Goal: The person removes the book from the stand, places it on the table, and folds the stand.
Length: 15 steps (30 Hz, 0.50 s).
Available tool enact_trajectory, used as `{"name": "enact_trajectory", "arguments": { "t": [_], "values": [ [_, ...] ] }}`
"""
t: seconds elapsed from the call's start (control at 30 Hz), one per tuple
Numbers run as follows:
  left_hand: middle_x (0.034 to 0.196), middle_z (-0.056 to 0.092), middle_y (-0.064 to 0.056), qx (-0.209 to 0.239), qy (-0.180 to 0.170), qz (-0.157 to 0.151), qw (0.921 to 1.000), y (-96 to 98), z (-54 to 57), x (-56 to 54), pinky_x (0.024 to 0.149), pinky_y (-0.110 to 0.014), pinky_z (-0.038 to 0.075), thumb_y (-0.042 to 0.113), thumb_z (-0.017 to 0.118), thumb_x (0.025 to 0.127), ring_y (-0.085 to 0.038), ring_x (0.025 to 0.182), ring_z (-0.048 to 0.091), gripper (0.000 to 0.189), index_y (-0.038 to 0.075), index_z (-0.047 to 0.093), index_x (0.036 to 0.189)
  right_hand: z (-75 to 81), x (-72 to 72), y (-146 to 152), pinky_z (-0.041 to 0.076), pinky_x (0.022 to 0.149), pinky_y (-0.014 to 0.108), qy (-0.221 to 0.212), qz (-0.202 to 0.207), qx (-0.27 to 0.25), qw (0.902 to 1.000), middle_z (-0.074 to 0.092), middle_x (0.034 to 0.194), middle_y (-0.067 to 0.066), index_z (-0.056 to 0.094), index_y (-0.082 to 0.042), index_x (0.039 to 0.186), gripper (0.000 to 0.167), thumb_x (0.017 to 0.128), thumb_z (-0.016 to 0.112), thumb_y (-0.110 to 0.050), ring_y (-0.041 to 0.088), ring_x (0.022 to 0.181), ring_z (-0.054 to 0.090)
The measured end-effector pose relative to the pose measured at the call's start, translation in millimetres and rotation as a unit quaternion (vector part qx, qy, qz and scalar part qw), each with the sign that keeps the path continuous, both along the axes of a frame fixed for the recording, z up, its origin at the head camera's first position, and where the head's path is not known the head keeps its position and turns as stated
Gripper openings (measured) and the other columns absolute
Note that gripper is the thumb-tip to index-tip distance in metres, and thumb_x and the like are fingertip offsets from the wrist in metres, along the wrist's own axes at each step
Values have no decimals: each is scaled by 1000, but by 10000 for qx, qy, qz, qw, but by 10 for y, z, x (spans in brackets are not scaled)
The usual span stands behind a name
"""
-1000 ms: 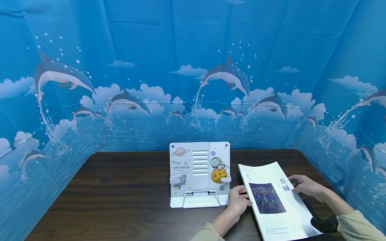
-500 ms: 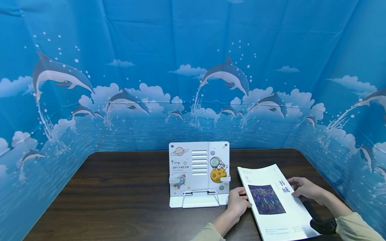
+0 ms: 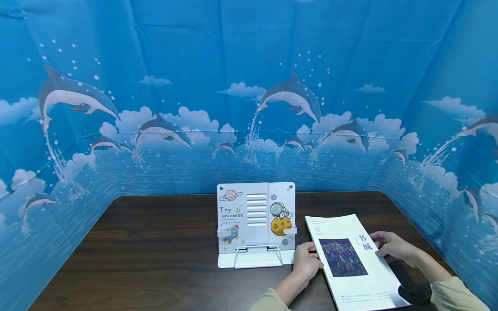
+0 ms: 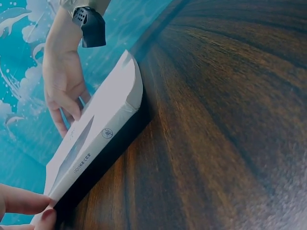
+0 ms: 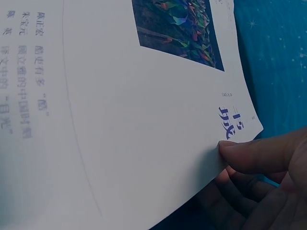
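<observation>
So there's this white "Tiny universe" stand (image 3: pixel 257 235), dark woodgrain tabletop (image 3: pixel 155 250) under it, plus a blue dolphin backdrop (image 3: pixel 229 108) behind it.

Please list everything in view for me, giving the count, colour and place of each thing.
Book: 1, white with a dark picture on its cover, right of the stand
Stand: 1, white with cartoon prints, near the table's back edge
Table: 1, dark brown, beneath the stand
Backdrop: 1, blue with dolphins and clouds, behind and beside the table
Wrist device: 1, black, on the right wrist
Sleeves: 2, pale yellow-green, bottom right
Left hand: 1, bare, at the book's left edge
Right hand: 1, bare, at its right edge
</observation>
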<state>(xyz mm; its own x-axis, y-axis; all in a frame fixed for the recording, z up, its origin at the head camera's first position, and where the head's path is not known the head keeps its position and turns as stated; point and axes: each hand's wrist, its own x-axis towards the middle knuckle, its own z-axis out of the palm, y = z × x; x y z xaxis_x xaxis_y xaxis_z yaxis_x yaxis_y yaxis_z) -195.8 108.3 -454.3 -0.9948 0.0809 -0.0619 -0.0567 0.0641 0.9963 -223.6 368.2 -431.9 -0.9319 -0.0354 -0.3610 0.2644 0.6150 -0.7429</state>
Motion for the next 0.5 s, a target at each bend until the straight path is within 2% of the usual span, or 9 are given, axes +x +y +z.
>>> {"name": "enact_trajectory", "arguments": {
  "t": [0.17, 0.37, 0.5],
  "values": [
    [89, 61, -7, -148, 94, 24, 9998, -6, 8, 7, 57, -24, 52, -25, 61, 55, -12, 73, 58, 52, -10, 60, 105, -3, 4, -15, 50, 64, 36, 1, -62, 14, 10000, 49, 88, 11, 37, 16, 123, 51, 77, 54, 7, 20, 76, 53],
    [81, 59, -5, -280, 194, -98, 9994, -14, 19, 11, 52, -23, 50, -25, 60, 55, -9, 66, 54, 52, -9, 60, 104, -1, 12, -19, 50, 63, 36, -9, -90, 92, 9999, 49, 87, 11, 38, 15, 123, 50, 77, 56, 6, 20, 76, 52],
    [74, 57, -4, -425, 309, -169, 9985, -19, 17, 8, 48, -22, 47, -24, 59, 55, -7, 61, 51, 44, -8, 62, 96, -6, 21, -20, 50, 63, 36, -17, -97, 72, 9999, 49, 86, 11, 39, 15, 122, 50, 77, 57, 6, 20, 76, 52]
  ]
}}
